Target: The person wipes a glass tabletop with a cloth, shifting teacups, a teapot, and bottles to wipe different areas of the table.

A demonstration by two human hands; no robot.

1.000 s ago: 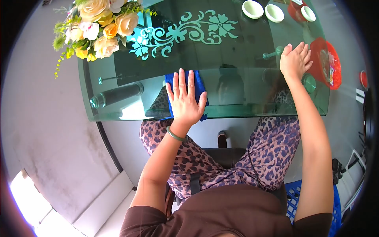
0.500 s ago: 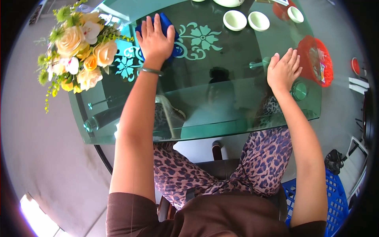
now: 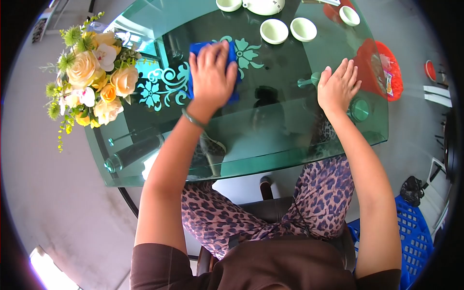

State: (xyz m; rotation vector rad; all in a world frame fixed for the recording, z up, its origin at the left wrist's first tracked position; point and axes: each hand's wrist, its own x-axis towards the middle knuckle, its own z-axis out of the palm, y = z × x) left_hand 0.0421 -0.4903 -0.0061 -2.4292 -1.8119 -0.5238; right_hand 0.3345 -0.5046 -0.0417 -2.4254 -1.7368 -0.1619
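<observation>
My left hand [image 3: 211,75] lies flat over a blue cloth [image 3: 232,54] on the glass table [image 3: 285,113]. Its fingers are spread, and blue edges show on both sides of the hand. A bangle circles that wrist. Under hand and cloth, part of the pale floral pattern [image 3: 246,52] is hidden. Over on the right, my right hand [image 3: 340,88] rests palm down on the glass with fingers stretched and nothing in them.
Small pale cups [image 3: 274,32] and a white teapot [image 3: 265,6] stand at the table's far side. An artificial flower arrangement [image 3: 96,72] is at the left edge. A red basket [image 3: 394,72] is seen at the right. A blue plastic crate [image 3: 413,237] sits on the floor.
My left hand has slid to the right and nearer to me, and the blue cloth has moved with it. My right hand stays on the glass. The view has shifted slightly.
</observation>
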